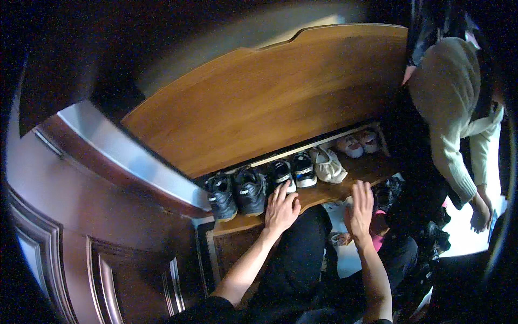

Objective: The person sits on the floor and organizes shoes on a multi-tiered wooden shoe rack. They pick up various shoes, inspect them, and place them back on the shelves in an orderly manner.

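Note:
My left hand is at the front edge of a wooden shelf, its fingers apart and their tips at the heel of a black-and-white sneaker. The matching sneaker sits just to its right. Two larger black shoes stand left of my hand. My right hand is raised with its fingers stretched out, in front of the shelf. Closest to it on the shelf is a pair of cream soft shoes. A small pale spot beside its thumb is too unclear to name.
The wooden shelf also carries pale open shoes at its right end. A broad wooden panel rises behind. A dark panelled door is on the left. Another person's hand hangs at right, near dark shoes and a pink item.

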`<state>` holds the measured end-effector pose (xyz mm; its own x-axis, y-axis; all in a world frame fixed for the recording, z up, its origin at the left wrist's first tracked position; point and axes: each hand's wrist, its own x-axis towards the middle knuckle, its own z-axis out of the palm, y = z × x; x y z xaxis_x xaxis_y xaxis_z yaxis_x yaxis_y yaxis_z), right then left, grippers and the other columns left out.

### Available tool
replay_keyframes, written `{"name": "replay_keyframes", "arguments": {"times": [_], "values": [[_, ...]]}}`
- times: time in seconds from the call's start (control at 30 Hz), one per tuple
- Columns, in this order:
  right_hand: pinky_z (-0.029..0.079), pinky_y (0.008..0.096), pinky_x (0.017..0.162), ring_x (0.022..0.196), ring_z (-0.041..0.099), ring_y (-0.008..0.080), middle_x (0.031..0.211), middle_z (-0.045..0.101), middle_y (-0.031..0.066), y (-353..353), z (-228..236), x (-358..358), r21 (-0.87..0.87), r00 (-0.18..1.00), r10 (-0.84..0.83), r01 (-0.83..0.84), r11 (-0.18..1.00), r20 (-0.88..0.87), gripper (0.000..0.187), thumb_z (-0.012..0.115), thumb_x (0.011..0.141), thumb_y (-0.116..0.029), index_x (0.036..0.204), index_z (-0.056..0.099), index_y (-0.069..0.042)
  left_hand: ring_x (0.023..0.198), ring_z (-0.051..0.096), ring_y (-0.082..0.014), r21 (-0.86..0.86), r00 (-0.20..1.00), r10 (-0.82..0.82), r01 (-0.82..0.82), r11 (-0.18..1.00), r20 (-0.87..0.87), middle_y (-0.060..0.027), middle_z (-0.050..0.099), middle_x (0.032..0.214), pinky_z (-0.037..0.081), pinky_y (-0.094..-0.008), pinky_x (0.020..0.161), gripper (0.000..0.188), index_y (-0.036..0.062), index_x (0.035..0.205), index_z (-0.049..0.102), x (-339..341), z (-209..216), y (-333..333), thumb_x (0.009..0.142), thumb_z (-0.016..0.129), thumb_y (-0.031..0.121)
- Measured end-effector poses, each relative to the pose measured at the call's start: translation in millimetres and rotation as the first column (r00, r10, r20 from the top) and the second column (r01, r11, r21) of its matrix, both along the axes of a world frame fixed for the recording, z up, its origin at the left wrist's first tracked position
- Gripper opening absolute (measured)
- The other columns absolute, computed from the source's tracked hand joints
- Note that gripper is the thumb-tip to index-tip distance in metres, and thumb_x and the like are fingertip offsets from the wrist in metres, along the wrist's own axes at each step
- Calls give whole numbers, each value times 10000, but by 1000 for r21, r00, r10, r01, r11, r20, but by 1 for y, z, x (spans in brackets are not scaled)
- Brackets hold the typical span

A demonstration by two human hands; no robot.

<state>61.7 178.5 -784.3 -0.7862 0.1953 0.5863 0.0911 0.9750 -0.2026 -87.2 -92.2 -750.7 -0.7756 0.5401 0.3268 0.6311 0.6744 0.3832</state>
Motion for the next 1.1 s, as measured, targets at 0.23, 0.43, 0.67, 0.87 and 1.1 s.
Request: {"name": "replay_keyframes", "arguments": {"times": [0.23,0.43,0.67,0.87,1.1], "values": [[321,547,1359,1703,267,462,1784,392,207,-8,-3,-4,-44,977,-23,33,998,213,918,688,837,10,1710,405,0,1518,526,-422,-2,1000,4,-4,1000,0,-189,591,1630,469,-563,1220,271,87,1196,831,-2,2,-3,1017,724,258],[279,553,1385,1694,318,423,1804,397,188,-5,23,8,-141,999,-32,28,990,-24,866,601,899,49,1737,404,-38,1465,553,-442,52,998,-68,67,996,11,-209,607,1596,468,-562,1217,231,97,1166,816,-7,2,11,968,757,199],[459,529,1253,1729,273,376,1862,308,158,6,-25,-8,-43,992,17,-12,999,121,933,668,910,-90,1775,322,-66,1488,538,-429,-55,1000,-20,20,998,6,-202,580,1640,458,-544,1232,230,43,1198,792,-2,3,2,1035,669,149],[306,530,1370,1743,232,375,1865,288,167,3,-4,3,-33,997,-32,35,999,66,991,720,892,-130,1784,296,-47,1498,537,-392,-107,1000,-21,18,994,-22,-165,572,1654,464,-532,1211,236,42,1213,790,-4,0,11,1067,663,178],[340,564,1359,1670,385,408,1759,457,213,6,4,-4,-159,993,84,-69,985,84,716,591,978,-101,1679,468,-27,1490,543,-402,-67,1000,-15,15,998,6,-170,602,1620,470,-525,1223,214,75,1203,788,3,7,6,1020,694,133]]}}
